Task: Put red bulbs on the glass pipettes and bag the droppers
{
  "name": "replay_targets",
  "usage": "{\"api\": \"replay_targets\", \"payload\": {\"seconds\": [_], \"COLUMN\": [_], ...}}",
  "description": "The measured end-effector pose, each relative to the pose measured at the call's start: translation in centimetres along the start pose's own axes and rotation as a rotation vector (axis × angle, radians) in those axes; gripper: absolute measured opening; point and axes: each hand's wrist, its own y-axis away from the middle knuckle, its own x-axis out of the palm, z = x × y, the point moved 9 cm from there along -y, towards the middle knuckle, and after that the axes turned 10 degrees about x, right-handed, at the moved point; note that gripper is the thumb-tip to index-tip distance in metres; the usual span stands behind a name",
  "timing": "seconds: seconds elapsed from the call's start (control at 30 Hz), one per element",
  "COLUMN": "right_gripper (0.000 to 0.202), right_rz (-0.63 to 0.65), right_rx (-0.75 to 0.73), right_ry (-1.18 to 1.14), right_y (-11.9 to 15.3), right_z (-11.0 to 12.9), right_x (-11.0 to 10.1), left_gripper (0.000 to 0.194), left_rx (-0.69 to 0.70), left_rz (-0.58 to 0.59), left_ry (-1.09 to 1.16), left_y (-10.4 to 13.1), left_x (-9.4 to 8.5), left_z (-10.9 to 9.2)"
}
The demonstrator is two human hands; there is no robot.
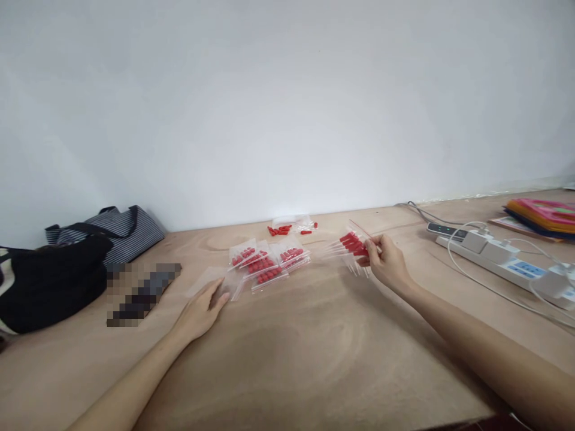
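Observation:
My right hand (380, 257) is closed on a clear zip bag (353, 242) of red-ended pieces with thin clear stems, raised over the wooden table. At the left, my left hand (204, 308) rests by an empty-looking clear bag (206, 280), fingers apart, its fingertips touching the edge of the bags. Beside it lies a pile of clear bags with red pieces (265, 266) inside. Farther back, loose red pieces (281, 230) sit near another clear bag (291, 220) close to the wall.
A white power strip (503, 260) with chargers and cables lies at the right, before colourful stacked sheets (543, 215). On the left are a black bag (58, 284), a striped bag (135, 236) and a pixelated dark object (146, 295).

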Motion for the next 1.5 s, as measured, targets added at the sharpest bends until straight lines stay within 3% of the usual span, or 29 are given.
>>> {"api": "replay_targets", "payload": {"seconds": [0.1, 0.23, 0.37, 0.5, 0.63, 0.8, 0.87, 1.0, 1.2, 1.33, 1.5], "right_gripper": [0.03, 0.023, 0.018, 0.015, 0.015, 0.028, 0.031, 0.031, 0.028, 0.026, 0.018], "right_rz": [-0.012, -0.006, 0.072, 0.207, 0.249, 0.041, 0.023, 0.088, 0.133, 0.143, 0.158], "right_rx": [-0.046, -0.173, -0.229, -0.307, -0.343, -0.171, -0.117, -0.074, 0.099, 0.128, 0.074], "right_ry": [-0.019, 0.24, 0.352, 0.484, 0.591, 0.838, 0.878, 0.922, 1.023, 0.993, 0.88], "right_y": [-1.7, -2.8, -2.9, -2.0, -1.3, -2.3, -2.4, -2.2, -3.1, -3.5, -2.7], "right_z": [0.1, 0.1, -0.1, 0.3, 0.5, -1.0, -1.5, -1.6, -2.3, -2.6, -2.0], "right_x": [2.0, 6.4, 10.1, 11.9, 10.7, 5.7, 4.7, 5.6, 7.5, 8.3, 8.3], "left_gripper": [0.047, 0.048, 0.042, 0.042, 0.042, 0.046, 0.049, 0.047, 0.046, 0.049, 0.052], "left_rx": [0.011, 0.055, 0.164, 0.302, 0.415, 0.579, 0.643, 0.626, 0.512, 0.508, 0.47], "left_rz": [0.099, 0.155, 0.253, 0.343, 0.355, 0.345, 0.369, 0.423, 0.331, 0.284, 0.311], "left_ry": [-0.003, 0.016, 0.098, 0.135, 0.163, 0.246, 0.268, 0.28, 0.251, 0.271, 0.306], "left_y": [1.8, 4.5, 6.0, 5.5, 3.6, 1.4, 1.0, 0.5, -0.2, -0.4, -0.2], "left_x": [0.2, -0.9, -1.5, -1.1, -0.6, -0.3, 0.1, 1.9, 2.8, 2.8, 3.5], "left_z": [-0.2, -2.5, -7.0, -12.2, -15.7, -17.4, -17.9, -18.5, -19.0, -18.8, -18.3]}}
